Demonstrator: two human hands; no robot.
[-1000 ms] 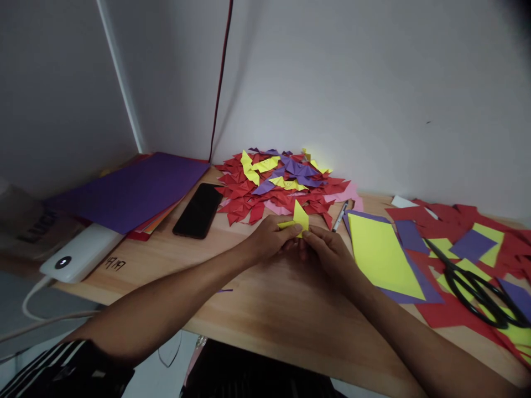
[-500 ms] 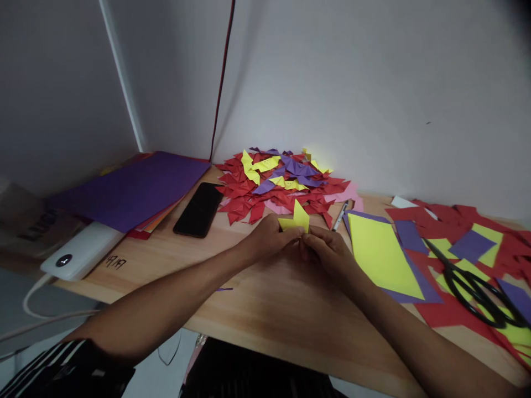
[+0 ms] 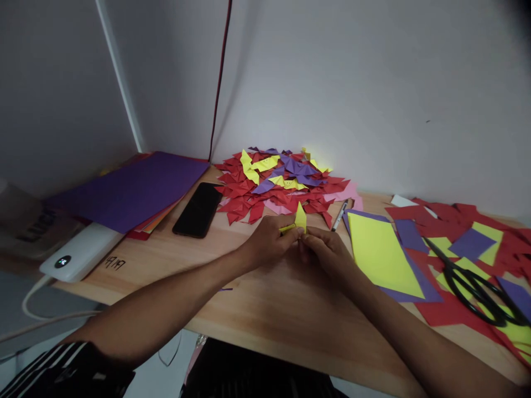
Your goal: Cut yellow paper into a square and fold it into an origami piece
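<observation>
Between my two hands, above the wooden table (image 3: 257, 309), is a small folded piece of yellow paper (image 3: 301, 218) with a point sticking upward. My left hand (image 3: 276, 236) pinches it from the left, thumb toward me. Its lower edge is held by the fingertips of my right hand (image 3: 326, 246), which hide that part. Just behind the hands lies a heap of folded paper shapes (image 3: 240, 205), mostly red, with some purple, yellow and pink ones; a few yellow ones carry small drawn marks.
Purple sheets (image 3: 136, 188) overlap a white power bank (image 3: 83, 254) at left, beside a black phone (image 3: 198, 210). Right of my hands are a marker (image 3: 339, 215), a yellow sheet (image 3: 384, 254) on purple paper, and black-handled scissors (image 3: 473, 293) over red, yellow and purple scraps (image 3: 440, 221).
The folded yellow paper has turned or been pressed narrower, with its left flap now seen nearly edge-on. Both hands stay in almost the same place, still gripping it.
</observation>
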